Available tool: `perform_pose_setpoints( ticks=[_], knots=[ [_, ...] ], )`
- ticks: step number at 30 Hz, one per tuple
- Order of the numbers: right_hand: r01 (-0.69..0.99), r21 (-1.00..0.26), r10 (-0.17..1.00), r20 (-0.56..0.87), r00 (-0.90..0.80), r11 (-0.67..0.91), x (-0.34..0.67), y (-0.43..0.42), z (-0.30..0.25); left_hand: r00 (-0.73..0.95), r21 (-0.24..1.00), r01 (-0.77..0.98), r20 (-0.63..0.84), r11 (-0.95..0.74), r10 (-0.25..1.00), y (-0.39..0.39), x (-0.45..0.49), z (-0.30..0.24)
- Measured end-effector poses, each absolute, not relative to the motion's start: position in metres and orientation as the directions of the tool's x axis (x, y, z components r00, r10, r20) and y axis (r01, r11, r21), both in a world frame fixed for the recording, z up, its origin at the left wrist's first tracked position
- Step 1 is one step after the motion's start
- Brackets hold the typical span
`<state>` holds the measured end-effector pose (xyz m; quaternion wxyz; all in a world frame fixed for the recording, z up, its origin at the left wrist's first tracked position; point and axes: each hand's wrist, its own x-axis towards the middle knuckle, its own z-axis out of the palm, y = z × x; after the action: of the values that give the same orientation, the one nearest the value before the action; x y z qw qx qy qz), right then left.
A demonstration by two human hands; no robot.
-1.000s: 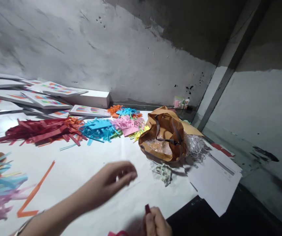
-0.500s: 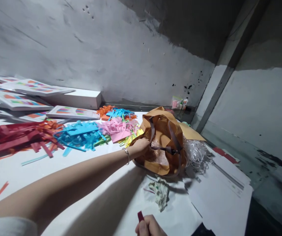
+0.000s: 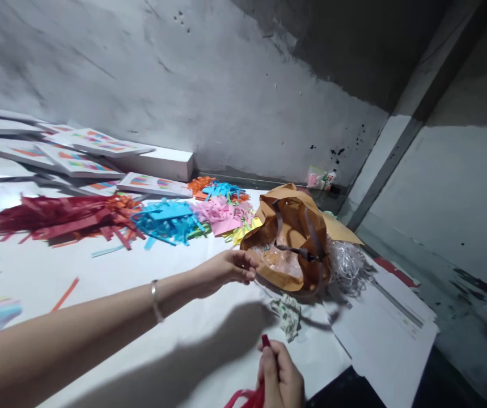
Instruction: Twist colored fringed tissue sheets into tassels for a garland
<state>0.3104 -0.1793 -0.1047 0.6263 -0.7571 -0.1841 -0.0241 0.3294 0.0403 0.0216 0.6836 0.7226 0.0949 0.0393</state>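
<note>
My left hand [image 3: 228, 273], a bangle on its wrist, is just outside the near left rim of a brown bag [image 3: 292, 283]. Its fingers are curled with the tips drawn together; anything between them is too small to make out. The bag stands with its mouth turned toward me, dark straps across it and clear plastic packets [image 3: 275, 256] inside. Low in view, my right hand [image 3: 283, 374] is closed around red paper strips [image 3: 249, 398], one folded end poking up above the thumb. A crumpled pale green paper [image 3: 288, 317] lies between the bag and my right hand.
Red [image 3: 68, 218], blue [image 3: 164, 221] and pink [image 3: 221, 212] paper fringes line the white table. Printed white boxes [image 3: 94, 141] are piled at the back left. Clear cord [image 3: 347, 266] and white sheets [image 3: 392, 334] lie right of the bag.
My left hand has come away from the bag's mouth, back toward me. My right hand has risen further into view, showing more of the red strips. The camera has turned left.
</note>
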Motion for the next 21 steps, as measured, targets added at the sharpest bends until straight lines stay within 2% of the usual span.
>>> perform_pose_setpoints(
  ticks=[4, 7, 10, 15, 21],
  knots=[
    [0.46, -0.871, 0.224, 0.421, 0.879, -0.171, 0.294, -0.186, -0.082, 0.978, 0.974, 0.066, -0.106, 0.214, 0.18, 0.017, 0.245, 0.033],
    [0.631, -0.769, 0.216, 0.602, 0.768, -0.102, 0.262, -0.184, -0.06, 0.972, 0.931, 0.046, -0.125, 0.363, 0.198, -0.004, 0.197, 0.034],
    [0.744, -0.668, 0.266, 0.713, 0.649, -0.027, 0.227, -0.176, -0.042, 0.958, 0.856, -0.02, -0.132, 0.517, 0.255, -0.021, 0.161, 0.029],
    [0.79, -0.613, 0.419, 0.709, 0.567, -0.031, 0.189, -0.16, -0.039, 0.914, 0.821, -0.146, -0.102, 0.553, 0.393, -0.031, 0.116, 0.012],
    [0.854, -0.519, 0.494, 0.733, 0.468, -0.04, 0.171, -0.156, -0.044, 0.889, 0.82, -0.195, -0.083, 0.538, 0.45, -0.027, 0.088, 0.001]
  ],
)
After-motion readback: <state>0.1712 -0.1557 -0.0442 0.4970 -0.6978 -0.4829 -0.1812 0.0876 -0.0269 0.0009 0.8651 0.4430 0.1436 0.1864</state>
